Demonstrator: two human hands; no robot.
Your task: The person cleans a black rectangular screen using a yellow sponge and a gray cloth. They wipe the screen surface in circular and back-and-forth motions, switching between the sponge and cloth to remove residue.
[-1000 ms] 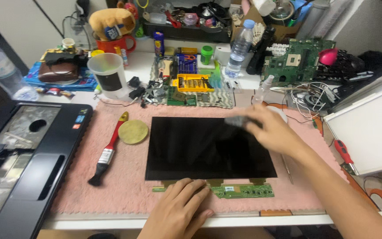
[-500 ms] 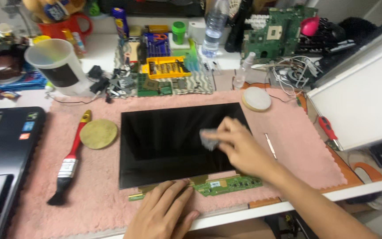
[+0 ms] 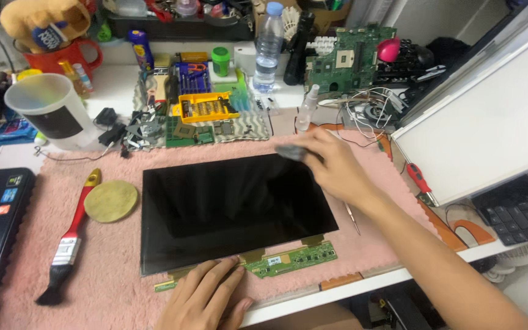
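Both hands on black panel (image 3: 233, 208); right hand (image 3: 331, 165) presses grey cloth (image 3: 291, 152).

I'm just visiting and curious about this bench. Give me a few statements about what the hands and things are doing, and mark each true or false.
1. The right hand presses a small grey cloth at the far edge of the black screen panel. True.
2. The left hand holds the red-handled brush. False: it rests at the panel's near edge; the brush lies untouched on the pink mat.
3. The round yellow pad lies on the panel. False: it lies beside it.
4. A green circuit strip hangs off the panel's near edge. True.
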